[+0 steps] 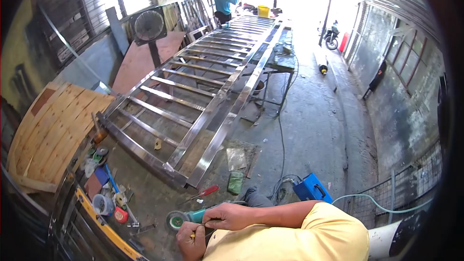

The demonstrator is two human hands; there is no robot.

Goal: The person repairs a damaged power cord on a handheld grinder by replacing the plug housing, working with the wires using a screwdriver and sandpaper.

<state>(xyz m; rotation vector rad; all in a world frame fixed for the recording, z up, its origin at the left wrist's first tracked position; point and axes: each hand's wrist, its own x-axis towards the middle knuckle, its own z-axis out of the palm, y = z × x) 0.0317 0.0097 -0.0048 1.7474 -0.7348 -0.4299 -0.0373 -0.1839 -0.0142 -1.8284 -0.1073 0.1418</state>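
Now, the angle grinder (186,218) sits low in front of you, just above the floor, disc end pointing left and its teal body running back into your hands. Your right hand (229,216) is curled over the rear of the body, fingers closed round it. Your left hand (191,241) is bunched into a fist just under the head, pinching something small and yellow; what it is cannot be made out, and it may be a key or a fitting for the disc.

If you are working at the disc, I'd judge the safe way is to keep your right-hand fingers off the switch and hold the body still while the left does the fine work. Keep the cable (280,164) slack behind you.

A red-handled screwdriver (205,192) lies near on the floor, beyond the grinder. To your left is a scatter of small tools and discs (104,183). Ahead, the long stainless steel frame (203,87) stretches away on its stands, and a blue welding machine (312,188) stands at your right. Another person (223,0) works at the far end.
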